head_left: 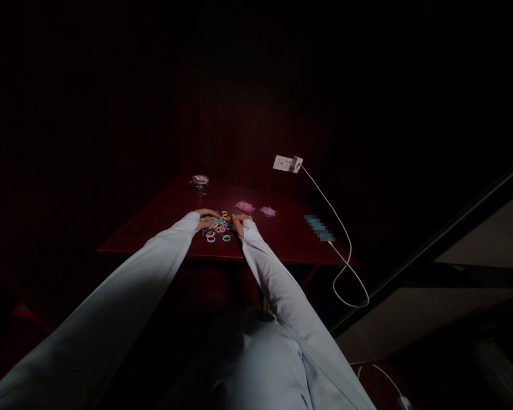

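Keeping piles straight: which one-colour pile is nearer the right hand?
The pink pile, just beyond the right hand; the smaller purple pile lies farther right.

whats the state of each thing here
multicoloured ring-shaped bands: loose, piled
left hand: at bands, grip unclear
right hand: at bands, grip unclear
small pink pieces: heaped
small lilac pieces: heaped
clear round jar: upright
white rectangular socket: occupied
thin white cable: slack, joined to blurred blue oblong

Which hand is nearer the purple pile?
Right. The right hand is front-left of the purple pile; the left hand is farther left, at the colored rings.
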{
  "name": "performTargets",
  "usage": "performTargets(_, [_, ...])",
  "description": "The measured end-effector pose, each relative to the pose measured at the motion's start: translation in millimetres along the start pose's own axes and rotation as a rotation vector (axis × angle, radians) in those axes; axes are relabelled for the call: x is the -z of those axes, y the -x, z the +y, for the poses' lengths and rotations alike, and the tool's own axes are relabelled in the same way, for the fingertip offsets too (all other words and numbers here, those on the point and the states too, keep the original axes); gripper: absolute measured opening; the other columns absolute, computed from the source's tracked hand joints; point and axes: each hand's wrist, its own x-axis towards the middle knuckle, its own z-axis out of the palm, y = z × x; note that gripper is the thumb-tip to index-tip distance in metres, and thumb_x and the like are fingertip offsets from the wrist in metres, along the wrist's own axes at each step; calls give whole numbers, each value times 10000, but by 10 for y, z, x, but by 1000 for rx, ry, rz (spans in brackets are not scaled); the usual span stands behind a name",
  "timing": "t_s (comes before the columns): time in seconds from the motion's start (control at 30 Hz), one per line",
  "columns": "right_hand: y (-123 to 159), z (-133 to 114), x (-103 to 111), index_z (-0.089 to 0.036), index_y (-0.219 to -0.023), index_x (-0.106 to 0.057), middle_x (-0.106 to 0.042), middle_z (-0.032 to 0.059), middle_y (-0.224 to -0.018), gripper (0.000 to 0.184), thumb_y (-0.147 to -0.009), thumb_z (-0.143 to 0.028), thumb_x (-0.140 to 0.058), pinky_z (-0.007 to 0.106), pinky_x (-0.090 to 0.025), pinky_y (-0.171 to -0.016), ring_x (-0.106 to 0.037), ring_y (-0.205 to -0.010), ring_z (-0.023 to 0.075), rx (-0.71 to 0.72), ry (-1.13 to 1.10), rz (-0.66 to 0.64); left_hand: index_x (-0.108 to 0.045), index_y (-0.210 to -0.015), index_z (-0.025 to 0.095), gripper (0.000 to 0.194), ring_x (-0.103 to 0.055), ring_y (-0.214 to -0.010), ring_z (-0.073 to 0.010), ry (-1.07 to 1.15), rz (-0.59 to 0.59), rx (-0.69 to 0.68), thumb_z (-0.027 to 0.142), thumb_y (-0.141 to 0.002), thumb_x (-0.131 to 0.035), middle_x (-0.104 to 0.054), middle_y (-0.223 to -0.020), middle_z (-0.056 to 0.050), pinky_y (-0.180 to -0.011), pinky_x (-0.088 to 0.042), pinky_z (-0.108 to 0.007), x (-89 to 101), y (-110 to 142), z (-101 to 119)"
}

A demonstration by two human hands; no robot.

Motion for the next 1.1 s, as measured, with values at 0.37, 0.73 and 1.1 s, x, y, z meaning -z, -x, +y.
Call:
performTargets(0.37, [-9, 5, -11, -277, -1103, -840, -795, 48, -1096, 401, -1090, -435, -472, 412, -436, -1174, -671, -1186, 238, 2, 16, 13, -748, -778, 192, 451, -781, -906, -354, 255, 177, 201, 544, -537, -895, -804, -838, -139, -824, -658, -508, -58, -144, -78])
performTargets(0.73, [18, -20, 7, -252, -1120, -819, -769, 53, -1084, 216, -998, -340, -664, 385, -439, -1108, -641, -1123, 233, 48, 12, -20, -757, -769, 200, 415, -762, -838, -301, 242, 111, 202, 469, -479, -884, -808, -826, -92, -798, -645, -441, 26, -154, -81])
performTargets(1.1, [104, 55, 404, -232, -1271, -724, -659, 137, -1352, 363, -976, -301, -524, 492, -382, -1095, -508, -1252, 318, -199, 372, 320, -770, -827, 204, 368, -764, -913, -278, 234, 118, 142, 407, -531, -851, -814, -1080, -97, -853, -637, -414, 6, -123, -155])
